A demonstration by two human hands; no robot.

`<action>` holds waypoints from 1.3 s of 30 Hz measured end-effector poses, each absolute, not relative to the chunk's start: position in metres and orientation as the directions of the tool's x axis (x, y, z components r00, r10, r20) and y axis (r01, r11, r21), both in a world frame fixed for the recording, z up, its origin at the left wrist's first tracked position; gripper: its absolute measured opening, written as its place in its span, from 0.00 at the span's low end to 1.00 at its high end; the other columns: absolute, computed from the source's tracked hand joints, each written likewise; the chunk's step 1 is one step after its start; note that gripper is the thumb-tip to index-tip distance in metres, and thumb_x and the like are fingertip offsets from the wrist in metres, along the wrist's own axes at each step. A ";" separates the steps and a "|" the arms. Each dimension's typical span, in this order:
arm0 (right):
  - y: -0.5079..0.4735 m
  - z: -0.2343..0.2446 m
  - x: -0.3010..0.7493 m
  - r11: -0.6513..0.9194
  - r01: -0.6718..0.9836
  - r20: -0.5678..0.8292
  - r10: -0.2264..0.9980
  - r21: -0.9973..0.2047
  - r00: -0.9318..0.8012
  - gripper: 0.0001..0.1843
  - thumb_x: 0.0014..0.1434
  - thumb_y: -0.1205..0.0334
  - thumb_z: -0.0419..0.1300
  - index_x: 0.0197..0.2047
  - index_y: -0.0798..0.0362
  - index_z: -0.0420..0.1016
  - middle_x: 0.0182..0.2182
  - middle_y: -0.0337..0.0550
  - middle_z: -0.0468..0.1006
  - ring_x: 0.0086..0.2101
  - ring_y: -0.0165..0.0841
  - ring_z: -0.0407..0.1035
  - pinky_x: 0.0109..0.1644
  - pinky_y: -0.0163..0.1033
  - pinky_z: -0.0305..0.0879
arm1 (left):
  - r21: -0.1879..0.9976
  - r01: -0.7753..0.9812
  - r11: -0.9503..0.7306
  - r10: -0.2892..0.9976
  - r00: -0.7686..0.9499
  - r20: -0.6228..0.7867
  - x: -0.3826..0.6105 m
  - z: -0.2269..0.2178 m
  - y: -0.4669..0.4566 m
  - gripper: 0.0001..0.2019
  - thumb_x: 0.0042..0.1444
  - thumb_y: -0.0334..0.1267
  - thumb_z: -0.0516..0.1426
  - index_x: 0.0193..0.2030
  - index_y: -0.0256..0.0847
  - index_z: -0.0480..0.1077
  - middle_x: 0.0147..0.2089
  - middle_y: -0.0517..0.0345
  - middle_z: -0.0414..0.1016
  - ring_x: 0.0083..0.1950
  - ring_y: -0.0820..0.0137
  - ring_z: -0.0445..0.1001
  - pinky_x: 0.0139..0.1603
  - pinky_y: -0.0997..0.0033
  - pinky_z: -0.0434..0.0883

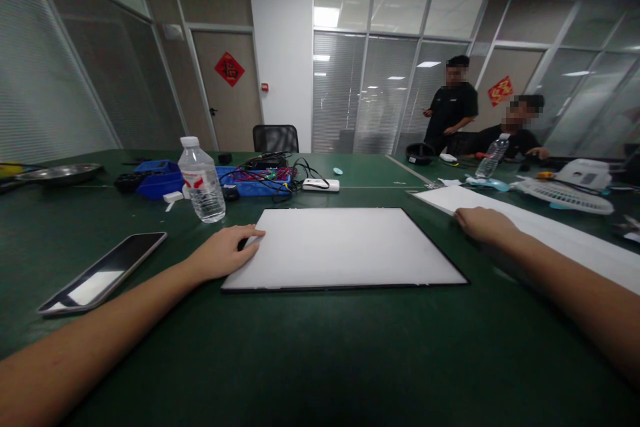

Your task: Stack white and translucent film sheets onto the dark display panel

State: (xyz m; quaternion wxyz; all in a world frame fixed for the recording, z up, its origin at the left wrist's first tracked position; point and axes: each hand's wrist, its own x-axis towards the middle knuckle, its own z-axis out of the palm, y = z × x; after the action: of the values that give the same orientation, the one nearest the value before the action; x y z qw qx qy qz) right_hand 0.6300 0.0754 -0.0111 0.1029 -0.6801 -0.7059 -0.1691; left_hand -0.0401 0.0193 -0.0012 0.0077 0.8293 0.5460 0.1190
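Observation:
A white rectangular panel (345,247) with a thin dark rim lies flat on the green table (320,353) in front of me. My left hand (225,251) rests at the panel's left edge, fingers stretched and touching its corner area, holding nothing. My right hand (484,223) lies knuckles-up on the near end of a long white sheet (550,240) to the right of the panel; its fingers are curled under and hidden.
A phone (103,272) lies at the left, a water bottle (201,180) behind my left hand, blue trays with cables (250,180) farther back. Two people (453,107) are at the far right beside another bottle (493,157) and white devices (565,195).

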 end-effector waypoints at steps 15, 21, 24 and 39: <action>0.027 0.016 0.498 0.154 0.921 0.261 0.930 0.359 -0.257 0.21 0.72 0.52 0.46 0.47 0.53 0.77 0.38 0.54 0.83 0.33 0.42 0.76 0.36 0.43 0.61 | 0.120 0.892 -0.436 0.891 0.409 0.198 -0.042 -0.006 0.025 0.31 0.64 0.53 0.49 0.66 0.41 0.75 0.69 0.51 0.74 0.69 0.53 0.73 0.72 0.54 0.65; -0.011 0.017 0.451 0.601 0.709 0.210 0.689 0.368 -0.694 0.17 0.72 0.59 0.48 0.46 0.52 0.78 0.38 0.47 0.84 0.34 0.37 0.77 0.35 0.40 0.60 | 0.103 0.887 -0.449 0.884 0.425 0.195 -0.041 -0.004 0.024 0.31 0.65 0.53 0.47 0.67 0.40 0.74 0.69 0.49 0.74 0.71 0.53 0.71 0.73 0.53 0.65; -0.020 0.014 0.440 0.726 0.607 0.202 0.573 0.323 -0.794 0.17 0.73 0.59 0.49 0.48 0.52 0.79 0.38 0.47 0.84 0.35 0.36 0.77 0.37 0.40 0.63 | 0.104 0.886 -0.452 0.882 0.426 0.201 -0.040 -0.005 0.024 0.31 0.65 0.54 0.48 0.66 0.40 0.75 0.69 0.50 0.75 0.71 0.53 0.71 0.73 0.54 0.65; 0.021 0.012 0.503 0.536 0.778 0.303 0.721 0.327 -0.624 0.22 0.74 0.52 0.49 0.45 0.51 0.84 0.39 0.47 0.85 0.36 0.37 0.78 0.39 0.40 0.67 | 0.101 0.893 -0.439 0.890 0.417 0.184 -0.038 -0.005 0.025 0.31 0.65 0.54 0.48 0.67 0.41 0.74 0.70 0.49 0.73 0.71 0.54 0.72 0.72 0.54 0.65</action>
State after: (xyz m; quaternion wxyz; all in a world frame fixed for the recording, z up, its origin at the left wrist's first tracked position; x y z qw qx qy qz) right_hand 0.5026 0.0212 0.0122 0.0656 -0.4289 -0.8739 -0.2192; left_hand -0.0381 0.0248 -0.0050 -0.0064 0.8416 0.5297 0.1056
